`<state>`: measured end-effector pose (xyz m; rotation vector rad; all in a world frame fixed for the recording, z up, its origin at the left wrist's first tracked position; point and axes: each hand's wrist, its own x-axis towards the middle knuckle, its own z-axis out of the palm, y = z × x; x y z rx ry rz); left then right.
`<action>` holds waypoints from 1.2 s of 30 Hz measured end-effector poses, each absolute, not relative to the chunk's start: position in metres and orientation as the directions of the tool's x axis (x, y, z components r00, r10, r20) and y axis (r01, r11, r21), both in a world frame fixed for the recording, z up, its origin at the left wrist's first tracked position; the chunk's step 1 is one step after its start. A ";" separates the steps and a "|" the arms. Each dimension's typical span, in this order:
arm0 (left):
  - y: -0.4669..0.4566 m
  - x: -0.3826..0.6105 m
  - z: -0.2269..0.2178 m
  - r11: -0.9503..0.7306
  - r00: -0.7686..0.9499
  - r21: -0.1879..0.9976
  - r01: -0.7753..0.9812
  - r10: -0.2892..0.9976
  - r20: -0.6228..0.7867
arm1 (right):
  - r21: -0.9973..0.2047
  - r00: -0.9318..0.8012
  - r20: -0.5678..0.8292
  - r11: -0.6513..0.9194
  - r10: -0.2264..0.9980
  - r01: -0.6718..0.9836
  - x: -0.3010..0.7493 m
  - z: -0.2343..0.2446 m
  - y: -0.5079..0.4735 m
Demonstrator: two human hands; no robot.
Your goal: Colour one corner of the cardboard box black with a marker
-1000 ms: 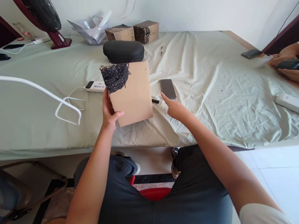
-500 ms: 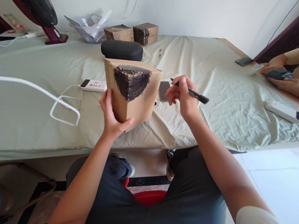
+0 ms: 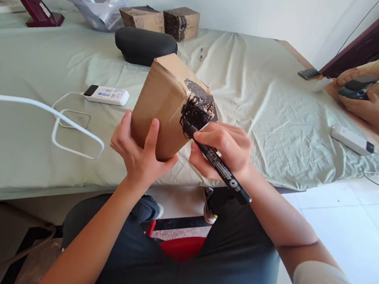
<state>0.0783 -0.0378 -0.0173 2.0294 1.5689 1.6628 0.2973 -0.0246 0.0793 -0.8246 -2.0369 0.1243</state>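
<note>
Sitting with dark trousers (image 3: 175,280) over a red seat (image 3: 183,248), wearer works at the near edge of a cloth-covered table (image 3: 266,87). Right hand (image 3: 221,147) is closed round a black marker (image 3: 222,168), gripped like a pen, its back end slanting down toward the wearer. Left hand (image 3: 140,157) grips the lower part of a cardboard box (image 3: 165,99), fingers spread over one face, thumb at the bottom edge. Box is held tilted, near the table's front edge.

Change noted: half a second ago the marker was held clear of the box, to its right. Now its tip is at a black scribbled patch (image 3: 198,109) spread over one corner, apparently touching; exact contact too small to confirm. Box has also been turned, so that the patch faces the right hand. Reading: marker and surface are now brought together, so the work is inking, with the left hand as the clamp.

Farther out: a white power bank (image 3: 108,95) lies left of the box. Behind stands a black case (image 3: 145,47); beyond it, two marked cartons (image 3: 181,23) and a plastic basket (image 3: 103,13) near the wall, with a fan (image 3: 43,13) at far left. Far right, another person's hands (image 3: 371,107) hold a dark object, details unclear.
</note>
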 end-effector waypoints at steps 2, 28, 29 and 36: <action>-0.039 0.080 -0.017 -0.446 -0.151 0.643 0.622 0.738 0.658 | -0.396 -0.384 0.696 0.770 0.607 0.499 0.298 0.074 -0.023; -0.042 0.081 -0.014 -0.465 -0.048 0.425 0.777 0.629 0.776 | -0.176 -0.348 0.850 0.835 0.396 0.521 0.294 0.072 -0.022; -0.041 0.080 -0.013 -0.465 -0.047 0.413 0.783 0.619 0.784 | -0.183 -0.349 0.846 0.834 0.403 0.520 0.294 0.073 -0.022; -0.040 0.078 -0.006 -0.455 -0.011 0.343 0.822 0.589 0.808 | -0.215 -0.366 0.826 0.840 0.429 0.498 0.295 0.077 -0.024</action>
